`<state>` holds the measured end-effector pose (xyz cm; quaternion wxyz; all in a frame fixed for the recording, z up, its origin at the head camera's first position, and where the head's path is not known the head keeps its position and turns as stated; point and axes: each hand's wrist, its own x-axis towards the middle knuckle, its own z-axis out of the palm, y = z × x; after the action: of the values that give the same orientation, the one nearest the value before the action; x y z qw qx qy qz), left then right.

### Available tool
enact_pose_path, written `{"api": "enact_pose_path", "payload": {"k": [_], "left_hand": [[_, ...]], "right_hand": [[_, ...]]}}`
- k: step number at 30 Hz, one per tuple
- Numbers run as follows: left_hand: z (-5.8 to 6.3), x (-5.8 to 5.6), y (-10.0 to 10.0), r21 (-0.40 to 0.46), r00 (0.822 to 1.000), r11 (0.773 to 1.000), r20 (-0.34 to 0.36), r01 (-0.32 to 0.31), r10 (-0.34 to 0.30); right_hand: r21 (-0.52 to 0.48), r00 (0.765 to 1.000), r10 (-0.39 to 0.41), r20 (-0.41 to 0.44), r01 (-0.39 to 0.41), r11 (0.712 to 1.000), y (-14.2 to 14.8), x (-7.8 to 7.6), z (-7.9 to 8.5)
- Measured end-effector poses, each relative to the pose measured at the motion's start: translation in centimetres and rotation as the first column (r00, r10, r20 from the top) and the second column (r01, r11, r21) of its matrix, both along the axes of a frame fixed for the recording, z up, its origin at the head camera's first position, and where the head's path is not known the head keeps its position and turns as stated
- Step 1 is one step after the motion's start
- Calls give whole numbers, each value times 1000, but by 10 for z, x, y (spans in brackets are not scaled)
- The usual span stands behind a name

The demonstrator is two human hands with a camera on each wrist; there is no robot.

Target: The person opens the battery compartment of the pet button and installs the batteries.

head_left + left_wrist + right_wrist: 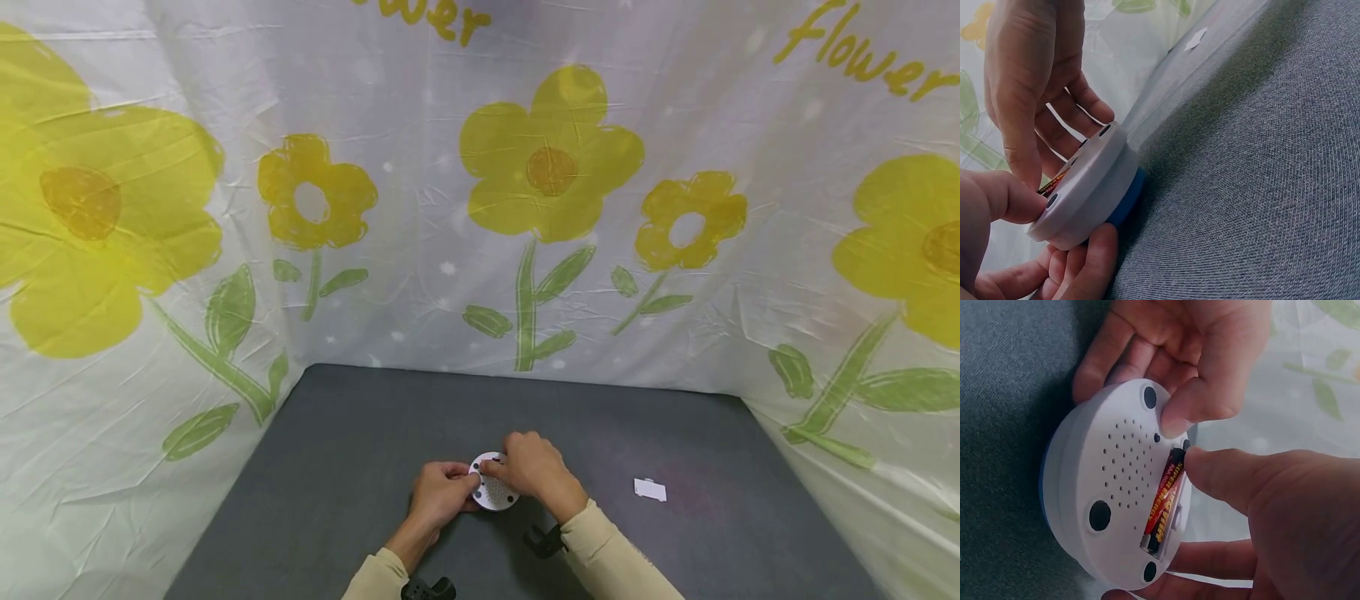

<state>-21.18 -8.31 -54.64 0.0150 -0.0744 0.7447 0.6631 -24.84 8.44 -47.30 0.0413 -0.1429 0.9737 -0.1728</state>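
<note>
A round white battery-powered device (pixel 496 497) is held bottom side up, tilted, close over the dark table. Its underside (pixel 1129 462) shows small speaker-like holes, black round feet and an open battery slot. One red, black and yellow AAA battery (pixel 1165 503) lies in that slot. The device's lower part is blue (pixel 1129 200). My left hand (pixel 438 492) grips the rim, thumb on the underside and fingers beneath. The right hand (pixel 536 465) holds the other side, its thumb pressing the battery's end, its fingers around the far edge.
A small white battery cover (pixel 650 490) with a tab lies on the dark grey tabletop (pixel 360 450), right of the hands. White curtains (pixel 420 250) with yellow flowers stand behind the table and on both sides. Black wrist straps (pixel 543 540) sit near the sleeves.
</note>
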Motion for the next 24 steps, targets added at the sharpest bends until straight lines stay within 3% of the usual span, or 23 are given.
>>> {"api": "enact_pose_path", "payload": {"k": [18, 19, 24], "left_hand": [[1, 0, 0, 7, 1000, 1000, 12, 3, -3], [1, 0, 0, 6, 1000, 1000, 12, 4, -4], [0, 0, 0, 8, 1000, 1000, 9, 11, -11]], "right_hand": [[-62, 1000, -26, -17, 25, 998, -6, -1, -7], [-69, 998, -9, -55, 5, 998, -2, -9, -21], [-61, 998, -35, -50, 32, 998, -4, -10, -22]]}}
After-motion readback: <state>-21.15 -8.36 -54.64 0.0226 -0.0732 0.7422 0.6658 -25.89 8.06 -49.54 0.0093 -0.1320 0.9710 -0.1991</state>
